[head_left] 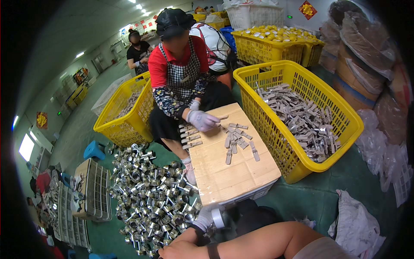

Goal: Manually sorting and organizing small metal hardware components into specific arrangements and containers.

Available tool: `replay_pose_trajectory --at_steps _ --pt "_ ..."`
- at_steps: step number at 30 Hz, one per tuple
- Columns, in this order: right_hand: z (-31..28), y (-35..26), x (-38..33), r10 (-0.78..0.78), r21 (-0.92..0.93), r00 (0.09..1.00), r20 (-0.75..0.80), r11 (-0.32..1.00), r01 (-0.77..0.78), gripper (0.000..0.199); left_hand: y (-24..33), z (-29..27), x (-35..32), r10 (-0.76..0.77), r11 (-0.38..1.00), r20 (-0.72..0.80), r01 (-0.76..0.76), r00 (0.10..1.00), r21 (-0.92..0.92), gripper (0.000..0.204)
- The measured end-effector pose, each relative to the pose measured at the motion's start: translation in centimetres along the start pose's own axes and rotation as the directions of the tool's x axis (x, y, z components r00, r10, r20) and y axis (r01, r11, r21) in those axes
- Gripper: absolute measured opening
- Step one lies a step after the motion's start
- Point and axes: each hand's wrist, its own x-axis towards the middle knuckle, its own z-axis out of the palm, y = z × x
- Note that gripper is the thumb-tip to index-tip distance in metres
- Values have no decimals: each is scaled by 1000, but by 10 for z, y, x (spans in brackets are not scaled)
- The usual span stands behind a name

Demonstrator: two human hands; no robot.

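Note:
My left hand (208, 217), in a pale knitted glove, is closed round a short white cylinder (217, 219) at the near edge of a cardboard-topped crate (237, 177). A bit of metal shows under it. My bare right forearm (254, 241), with a black band, crosses from the right. My right hand (183, 249) lies at the lower edge near my left forearm, its fingers mostly hidden. Beside both hands, shiny metal cups with stems (151, 203) are heaped on the floor. Flat grey clip-like pieces (235, 140) lie on the cardboard, several lined up along its left edge.
Across the cardboard, a co-worker's gloved hand (202, 121) holds a grey piece. A yellow crate (263, 103) of grey pieces stands right, another yellow crate (129, 129) behind left. A white sack (355, 224) lies near right. Blue stools (94, 150) and stacked crates (97, 190) are left.

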Motion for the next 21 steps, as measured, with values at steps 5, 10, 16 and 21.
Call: replay_pose_trajectory --at_steps 5,10,16,21 --pt "1 1 1 17 -8 1000 24 1000 -17 28 -5 -5 5 27 998 -16 -26 1000 53 9" --pt "4 2 -1 -13 -10 1000 -25 1000 13 26 -12 -10 9 54 998 6 -54 999 45 10" --pt "11 6 0 -73 -29 993 -93 997 70 24 -11 -11 11 -18 998 14 19 1000 -68 10" --pt "9 7 1 -69 -31 995 -67 997 67 23 -6 -5 8 -37 995 -1 37 999 -90 10"
